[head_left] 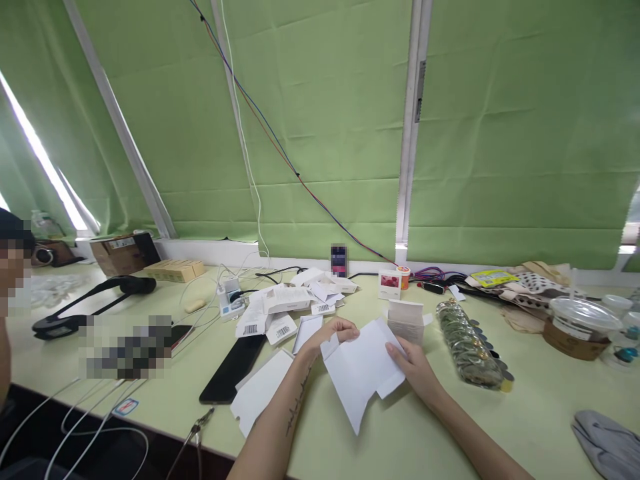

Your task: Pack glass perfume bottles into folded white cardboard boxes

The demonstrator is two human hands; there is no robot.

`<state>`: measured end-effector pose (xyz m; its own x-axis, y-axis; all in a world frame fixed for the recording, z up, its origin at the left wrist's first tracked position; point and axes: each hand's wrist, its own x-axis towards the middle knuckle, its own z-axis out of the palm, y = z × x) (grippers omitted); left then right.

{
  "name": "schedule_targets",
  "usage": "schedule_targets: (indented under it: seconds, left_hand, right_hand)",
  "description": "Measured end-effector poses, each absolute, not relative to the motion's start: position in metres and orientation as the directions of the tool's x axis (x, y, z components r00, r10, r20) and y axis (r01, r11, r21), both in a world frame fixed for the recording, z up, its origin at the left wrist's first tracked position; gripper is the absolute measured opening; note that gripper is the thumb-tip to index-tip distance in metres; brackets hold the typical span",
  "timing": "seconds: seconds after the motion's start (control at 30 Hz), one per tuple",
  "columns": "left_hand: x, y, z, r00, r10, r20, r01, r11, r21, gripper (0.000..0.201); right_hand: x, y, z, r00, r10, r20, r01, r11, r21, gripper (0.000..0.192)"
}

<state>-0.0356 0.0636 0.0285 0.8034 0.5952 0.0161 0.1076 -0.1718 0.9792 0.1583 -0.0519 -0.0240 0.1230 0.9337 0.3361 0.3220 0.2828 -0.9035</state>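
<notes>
A white cardboard box, unfolded into a flat sheet with flaps and an uneven lower edge, is held up between my hands above the table. My left hand is closed on its upper left corner. At the sheet's right side, my right hand grips with the thumb on the near face and the fingers behind. Just beyond the sheet stands a small white box with an open flap. Beside my left forearm lies another flattened white carton, next to a black phone.
Several torn white cartons are heaped at the back by a charger with cables. A plastic-wrapped row of green packets lies to the right, before a lidded plastic bowl. A grey cloth is at the right edge. Another person is at the far left.
</notes>
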Motion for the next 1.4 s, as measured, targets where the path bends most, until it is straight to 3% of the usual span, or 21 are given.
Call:
schedule_targets:
  seconds: [0.33, 0.47, 0.6, 0.7, 0.87, 1.03, 1.4]
  left_hand:
    - [-0.024, 0.070, 0.020, 0.746, 0.660, 0.092, 0.042, -0.185, 0.982, 0.043]
    - [-0.022, 0.074, 0.015, 0.723, 0.688, 0.071, 0.030, -0.134, 0.990, 0.044]
    - [-0.026, 0.074, 0.011, 0.714, 0.700, 0.029, -0.047, 0.006, 0.999, 0.058]
    - [-0.029, 0.071, 0.009, 0.747, 0.665, -0.009, -0.099, 0.124, 0.987, 0.061]
    - [-0.029, 0.066, 0.010, 0.819, 0.573, 0.022, -0.118, 0.132, 0.984, 0.054]
    - [-0.022, 0.065, 0.010, 0.899, 0.431, 0.081, -0.150, 0.128, 0.980, 0.041]
    - [-0.017, 0.064, 0.006, 0.877, 0.471, 0.098, -0.155, 0.083, 0.984, 0.042]
  right_hand:
    - [0.157, -0.052, -0.026, 0.072, 0.943, 0.324, 0.377, 0.275, -0.885, 0.047]
    - [0.156, -0.052, -0.028, 0.106, 0.934, 0.341, 0.378, 0.279, -0.883, 0.046]
    - [0.157, -0.053, -0.027, 0.210, 0.902, 0.378, 0.350, 0.291, -0.890, 0.047]
    - [0.158, -0.055, -0.026, 0.298, 0.866, 0.401, 0.338, 0.297, -0.893, 0.048]
    - [0.158, -0.055, -0.026, 0.386, 0.815, 0.433, 0.411, 0.269, -0.871, 0.046]
    - [0.158, -0.054, -0.027, 0.358, 0.809, 0.466, 0.471, 0.275, -0.838, 0.045]
    - [0.159, -0.051, -0.033, 0.291, 0.831, 0.474, 0.465, 0.310, -0.829, 0.049]
